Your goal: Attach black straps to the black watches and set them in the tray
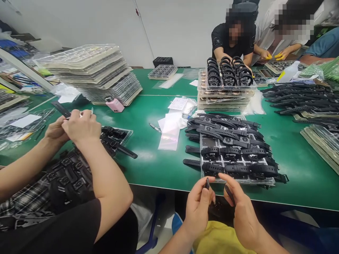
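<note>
Holding a small black watch with rubbery strap pieces (pixel 213 206) low over the lap, both of the person's hands sit just short of the near edge of the green table (pixel 159 165). The left hand (pixel 197 208) has its grip closed around one black strap end that sticks up between thumb and forefinger; the right hand (pixel 242 211) pinches the other strap end, fingers curled tight. The watch body between them is mostly hidden by the fingers, so how the parts meet cannot be told.

Just beyond the hands, on the table, lies a clear plastic tray (pixel 238 180) loaded with assembled black wristwatches (pixel 233 151), several straps hanging past its near rim. A co-worker's hands (pixel 76 127) work another strap to the left of that tray, above a second pile of black watches (pixel 71 174).

Risks, as a judgement: the watch is held off the table over the lap, so a slip of either pinch would likely drop it to the floor. Any small part at the joint could spring loose unseen, since the fingers cover it. Straps overhanging the tray's near rim sit close to the knuckles; a forward movement could catch one and drag watches off. Forcing the hidden joint blind might also bend or scratch it.
</note>
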### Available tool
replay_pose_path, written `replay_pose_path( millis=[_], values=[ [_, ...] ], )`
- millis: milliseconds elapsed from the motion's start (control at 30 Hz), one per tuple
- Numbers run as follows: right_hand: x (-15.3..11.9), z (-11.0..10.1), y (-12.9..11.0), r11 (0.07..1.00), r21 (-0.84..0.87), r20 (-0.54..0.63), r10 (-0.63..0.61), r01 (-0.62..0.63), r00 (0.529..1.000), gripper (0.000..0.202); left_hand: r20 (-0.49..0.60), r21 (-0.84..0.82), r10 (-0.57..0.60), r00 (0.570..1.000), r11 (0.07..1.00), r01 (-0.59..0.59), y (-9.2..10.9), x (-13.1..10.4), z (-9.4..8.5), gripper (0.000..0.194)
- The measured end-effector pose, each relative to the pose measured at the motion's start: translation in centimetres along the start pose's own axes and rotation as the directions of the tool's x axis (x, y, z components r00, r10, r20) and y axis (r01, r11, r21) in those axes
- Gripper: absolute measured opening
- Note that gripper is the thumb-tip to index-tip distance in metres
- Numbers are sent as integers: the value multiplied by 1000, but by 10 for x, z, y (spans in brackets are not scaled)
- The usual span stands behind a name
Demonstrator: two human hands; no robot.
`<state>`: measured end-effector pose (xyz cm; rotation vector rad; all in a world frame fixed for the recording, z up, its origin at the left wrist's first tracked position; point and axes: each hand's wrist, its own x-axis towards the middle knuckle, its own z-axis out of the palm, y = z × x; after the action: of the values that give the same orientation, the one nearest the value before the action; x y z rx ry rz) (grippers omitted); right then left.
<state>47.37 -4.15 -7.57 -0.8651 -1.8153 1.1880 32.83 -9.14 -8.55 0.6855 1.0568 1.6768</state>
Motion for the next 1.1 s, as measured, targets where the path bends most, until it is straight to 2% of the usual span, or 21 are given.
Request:
replay_pose_path(
  millis=[133,267,333,433,500,633,767,867,1033,1100],
  values=[
    [3,6,-3,975,-84,-66,-210,205,975,41,20,-97,80,997,992,-78,0,1,3,40],
    [19,8,-18,934,-128,60,-330,335,942,35,-10,-77,86,996,993,-87,3,0,2,34],
    [23,8,-21,918,-145,31,-367,368,930,35,-34,-43,57,998,997,-59,3,0,1,37],
    [22,11,-17,913,-156,-133,-397,377,908,29,-58,-49,35,998,998,-38,3,0,2,39],
    [20,13,-13,911,-148,-182,-408,385,895,21,-56,-23,46,997,999,-47,4,-1,3,38],
    [21,15,-13,899,-170,-187,-431,403,883,18,-34,140,87,996,987,-82,5,-2,5,39],
    [23,16,-15,899,-184,-222,-432,397,874,16,-11,222,89,996,971,-85,4,-3,5,41],
    [21,16,-13,903,-181,-249,-424,389,871,17,-6,207,45,999,978,-43,1,-5,5,45],
    [12,14,-9,893,-174,-125,-438,415,890,29,-147,76,-72,987,994,84,-1,-7,4,54],
    [8,16,-7,894,-173,-161,-440,413,884,35,-126,78,-76,989,993,86,-2,-8,5,53]
  ],
)
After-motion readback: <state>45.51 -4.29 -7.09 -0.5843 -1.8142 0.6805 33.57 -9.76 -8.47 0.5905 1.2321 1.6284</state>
